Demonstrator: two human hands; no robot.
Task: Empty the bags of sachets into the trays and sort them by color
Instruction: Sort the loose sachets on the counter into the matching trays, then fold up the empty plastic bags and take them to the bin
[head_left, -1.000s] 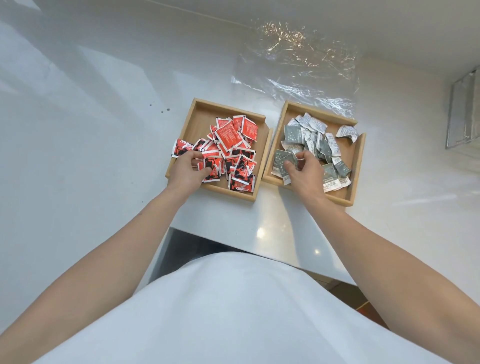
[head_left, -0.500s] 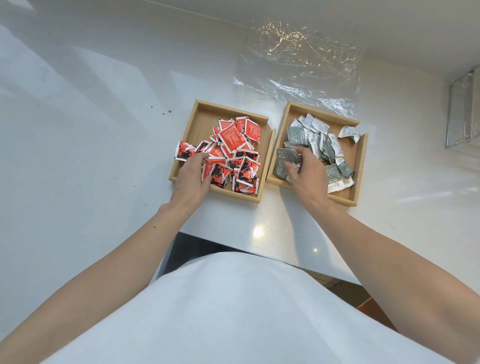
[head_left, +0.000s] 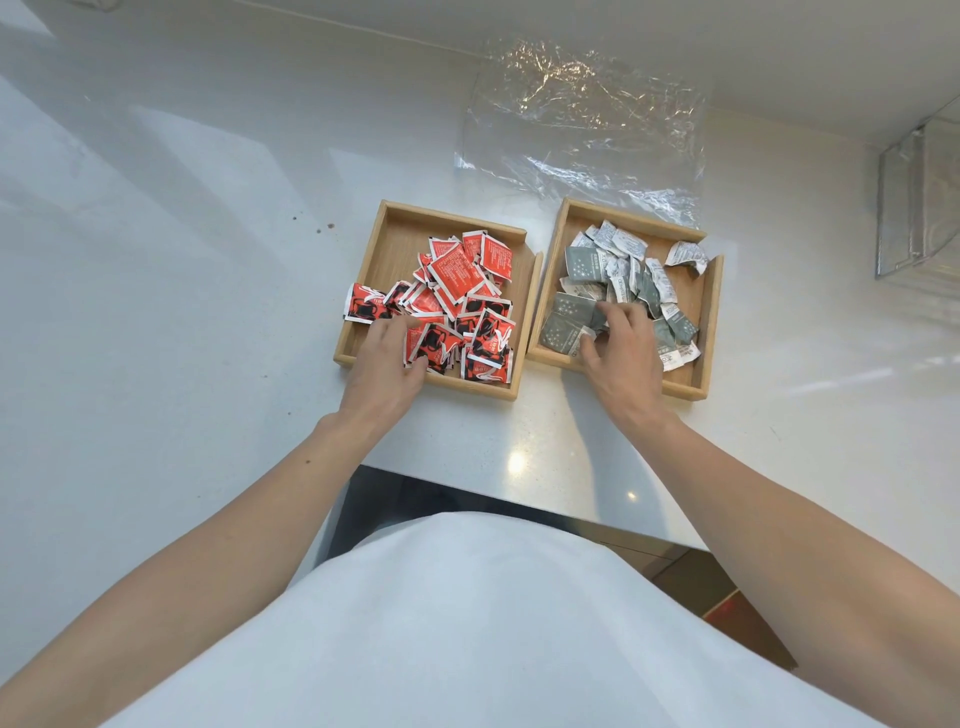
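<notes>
Two square wooden trays stand side by side on the white counter. The left tray (head_left: 400, 228) holds a heap of red sachets (head_left: 460, 280); one red sachet (head_left: 363, 307) hangs over its left wall. The right tray (head_left: 709, 312) holds grey and white sachets (head_left: 618, 270). My left hand (head_left: 387, 358) rests on the near left corner of the red heap, its thumb and fingers pinching a red sachet (head_left: 431, 343). My right hand (head_left: 621, 358) lies on the near grey sachets, fingers curled into the pile around grey sachets (head_left: 566, 325).
An empty clear plastic bag (head_left: 582, 124) lies flat behind the trays. A clear acrylic holder (head_left: 917, 208) stands at the far right. The counter's front edge (head_left: 467, 470) runs just below the trays, with a dark gap under it.
Both hands stayed at the near edges of their trays, shifting slightly among the sachets. The right hand's fingers have curled deeper into the grey pile.
</notes>
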